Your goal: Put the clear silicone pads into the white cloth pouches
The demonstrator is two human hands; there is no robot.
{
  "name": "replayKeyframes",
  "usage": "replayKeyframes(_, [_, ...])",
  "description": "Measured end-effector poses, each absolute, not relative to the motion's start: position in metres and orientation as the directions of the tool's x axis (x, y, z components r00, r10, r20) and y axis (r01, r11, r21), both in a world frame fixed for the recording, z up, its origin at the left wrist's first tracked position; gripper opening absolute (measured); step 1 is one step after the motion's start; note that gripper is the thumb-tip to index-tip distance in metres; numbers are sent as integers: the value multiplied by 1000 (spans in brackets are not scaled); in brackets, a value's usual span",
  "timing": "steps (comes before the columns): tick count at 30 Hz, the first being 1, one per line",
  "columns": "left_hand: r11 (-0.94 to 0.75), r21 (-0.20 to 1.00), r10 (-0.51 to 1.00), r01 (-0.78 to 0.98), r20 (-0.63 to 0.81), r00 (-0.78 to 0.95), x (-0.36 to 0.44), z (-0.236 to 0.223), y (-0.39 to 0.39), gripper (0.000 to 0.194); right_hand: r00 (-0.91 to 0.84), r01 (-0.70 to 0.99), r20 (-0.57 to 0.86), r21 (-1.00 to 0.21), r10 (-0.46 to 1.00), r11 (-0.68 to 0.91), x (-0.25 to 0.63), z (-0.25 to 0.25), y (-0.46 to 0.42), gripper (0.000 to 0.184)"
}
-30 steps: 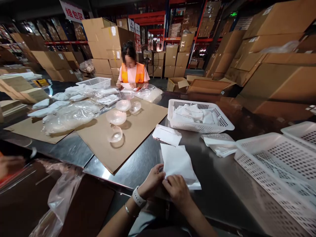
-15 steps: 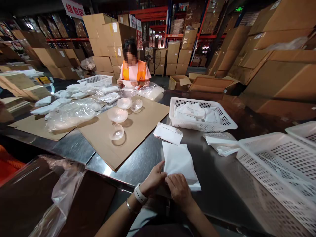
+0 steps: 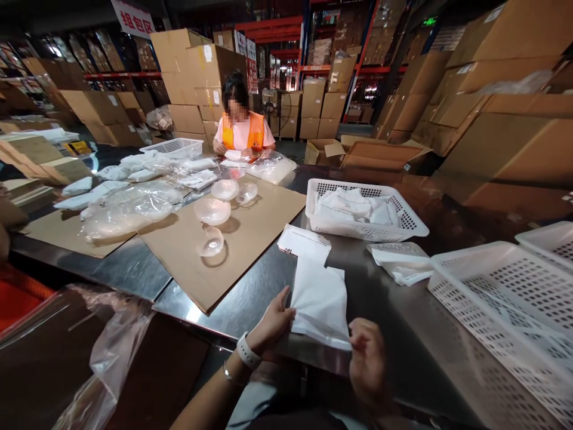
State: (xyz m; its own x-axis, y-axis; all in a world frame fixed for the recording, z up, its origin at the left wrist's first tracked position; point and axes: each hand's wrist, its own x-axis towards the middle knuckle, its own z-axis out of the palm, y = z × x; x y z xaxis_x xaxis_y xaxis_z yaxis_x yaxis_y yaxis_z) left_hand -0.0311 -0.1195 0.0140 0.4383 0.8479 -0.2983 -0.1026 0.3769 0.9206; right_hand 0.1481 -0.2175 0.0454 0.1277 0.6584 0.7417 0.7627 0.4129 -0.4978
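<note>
A flat white bag (image 3: 319,301), soft like cloth or paper, lies at the front edge of the steel table. My left hand (image 3: 274,319) grips its left edge near the bottom corner, thumb pointing up. At the lower right corner, my right hand (image 3: 367,355) pinches the bag with curled fingers. The bag's near edge is stretched between both hands. Just beyond it rests a folded white packet (image 3: 305,242) with dark print, touching the bag's far end. On my left wrist are a white watch and a bracelet.
A white basket (image 3: 414,230) of white packets stands behind the bag. More white packets (image 3: 400,260) and a larger basket (image 3: 487,298) are to the right. Clear bowls (image 3: 212,210) sit on a cardboard sheet (image 3: 250,239). Across the table, a person in an orange vest (image 3: 255,131) handles something white.
My right hand has moved right, from beside my left hand to the bag's lower right corner. My left hand has shifted slightly left, and the bag's near edge is now spread.
</note>
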Motion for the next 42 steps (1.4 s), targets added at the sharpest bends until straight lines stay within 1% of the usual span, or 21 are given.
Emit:
replayKeyframes(1, [387,915,836,-113,-296,461,-33,16,-119,90,158,757,722,-527,673,388,155,55,-219,14])
replayKeyframes(2, [403,908,825,-115,-306,476,-35,19,-120,91,121,761,712,-514,691,396,159,63,-218,13])
replayKeyframes(5, [412,908,803,-77,-322,502,-38,25,-122,90,-172,770,643,-385,746,509,149,71,-210,13])
replayKeyframes(7, [392,919,796,-39,-318,515,-40,26,-125,88,-260,779,596,-335,760,530,132,62,-203,18])
replayKeyframes(9, [374,927,799,-23,-309,516,-41,26,-128,88,-258,794,572,-333,779,508,116,48,-198,22])
replayKeyframes(12, [374,927,811,-16,-318,491,-43,24,-130,90,-245,816,538,-335,807,471,105,30,-195,21])
replayKeyframes(18, [361,932,824,22,-330,462,-41,25,-131,88,-229,843,488,-332,842,422,107,25,-197,18])
replayKeyframes(21, [364,931,819,36,-339,463,-40,27,-132,89,-246,856,507,-286,826,431,103,26,-197,20])
replayKeyframes(25, [361,932,823,-8,-315,473,-39,26,-133,89,-262,857,602,-215,755,469,100,25,-195,22])
replayKeyframes(27, [337,941,846,-25,-291,448,-39,23,-133,88,-268,828,633,-234,726,509,101,24,-195,22])
replayKeyframes(29, [321,947,863,-26,-281,419,-39,21,-131,89,-257,789,612,-314,748,528,105,23,-197,23])
replayKeyframes(31, [318,948,864,-13,-284,416,-41,20,-129,93,-195,767,584,-410,788,494,109,23,-199,23])
replayKeyframes(33, [316,949,853,6,-287,435,-42,21,-128,96,-129,758,578,-467,806,456,112,22,-201,21])
replayKeyframes(35, [311,950,845,14,-283,454,-43,23,-129,97,-123,766,575,-463,809,446,113,22,-201,18])
replayKeyframes(39, [319,948,834,-20,-270,481,-43,23,-134,94,-199,802,516,-403,833,441,110,24,-196,14])
replayKeyframes(42, [326,944,841,-56,-262,473,-42,19,-134,94,-226,809,478,-394,849,437,108,24,-194,15])
